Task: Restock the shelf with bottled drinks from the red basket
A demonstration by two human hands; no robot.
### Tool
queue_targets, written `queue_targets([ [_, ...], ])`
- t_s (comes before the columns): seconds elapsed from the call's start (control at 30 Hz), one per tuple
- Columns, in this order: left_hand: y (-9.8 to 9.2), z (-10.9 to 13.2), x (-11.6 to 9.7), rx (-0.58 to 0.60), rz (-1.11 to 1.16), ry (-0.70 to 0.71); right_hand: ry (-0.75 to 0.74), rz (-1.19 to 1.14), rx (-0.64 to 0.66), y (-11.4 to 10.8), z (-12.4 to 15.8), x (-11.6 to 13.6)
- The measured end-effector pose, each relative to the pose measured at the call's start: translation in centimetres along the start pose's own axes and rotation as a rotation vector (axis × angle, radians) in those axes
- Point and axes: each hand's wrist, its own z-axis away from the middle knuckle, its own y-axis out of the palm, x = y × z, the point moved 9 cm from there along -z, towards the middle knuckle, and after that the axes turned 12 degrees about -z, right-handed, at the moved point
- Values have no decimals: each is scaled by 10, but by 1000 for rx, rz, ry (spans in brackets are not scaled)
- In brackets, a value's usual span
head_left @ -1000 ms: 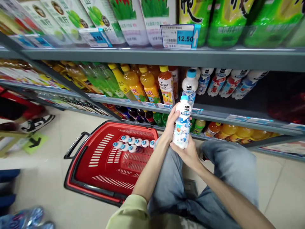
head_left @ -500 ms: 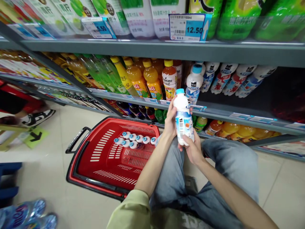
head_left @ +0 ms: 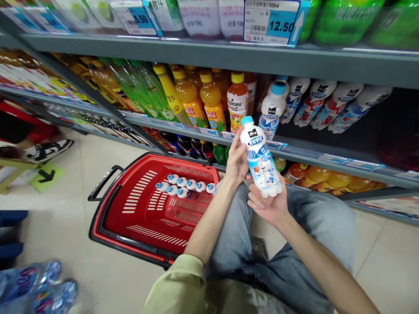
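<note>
A white plastic drink bottle (head_left: 262, 163) with a blue cap and a blue-and-white label is between my hands, tilted, its front label facing up. My left hand (head_left: 237, 161) grips its upper left side near the neck, fingers partly hidden behind it. Beneath the lower end, my right hand (head_left: 269, 205) cradles the bottle, fingers curled under it. Beside my left forearm stands a red shopping basket (head_left: 131, 222), holding several small white bottles (head_left: 182, 182) with blue caps. A similar blue-capped bottle (head_left: 272, 109) stands on the shelf just behind the held one.
The shelf (head_left: 209, 54) in front carries several juice bottles (head_left: 212, 102), with more white bottles (head_left: 324, 102) lying tilted to the right. Price tags (head_left: 275, 22) line its edge. Packed water bottles (head_left: 36, 288) are on the floor at lower left. Another person's shoe (head_left: 49, 149) shows at far left.
The bottle has been turned in my hands from its barcode side to its front label, and it leans more. My right hand has shifted from gripping its side to under its base.
</note>
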Motion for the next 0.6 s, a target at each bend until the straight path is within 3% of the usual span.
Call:
queue_targets([
  [0.13, 8, 3, -7, 48, 0, 3, -57, -2, -46, -1, -4, 1],
  [0.23, 4, 3, -8, 18, -1, -8, -109, 90, -40, -1, -7, -3],
  [0.33, -3, 2, -9, -4, 28, -12, -257, 338, -84, -5, -6, 2],
  [0.47, -6, 1, -10, 5, 101, 5, -607, 779, -271, -5, 10, 28],
  [0.6, -3, 1, -4, 25, 159, -38, -663, 947, -394, -9, 16, 41],
])
